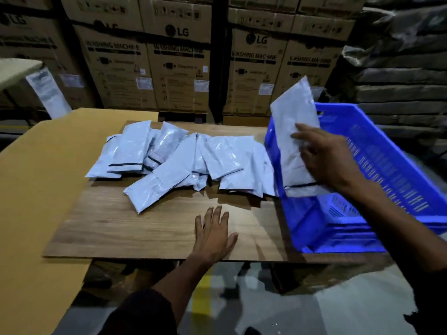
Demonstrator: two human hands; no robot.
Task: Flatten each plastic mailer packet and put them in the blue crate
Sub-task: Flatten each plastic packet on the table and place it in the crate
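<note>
The task looks to be in its early part. A heap of pale grey plastic mailer packets (179, 163) lies across the far half of the brown wood-grain table (135, 228), overlapping one another, several still puffed or creased, so most of the flattening and loading appears to be left. The blue slatted plastic crate (377, 165) stands at the right end of the table, its near left corner just beside the heap. What shows of its inside looks bare, though the arm and the lifted packet hide part of it.

The right hand (326, 160) grasps one flat grey mailer packet (294, 131), fingers spread over its face and the thumb seemingly behind it. That packet stands nearly upright over the crate's left wall, its lower edge dipping inside the crate and its top corner pointing to the far side. It seems about to go in.

The left hand (212, 234) lies released, palm down with straight fingers on the bare near part of the table, holding nothing. The nearest packet of the heap lies a little to its far left, not touching it.
</note>
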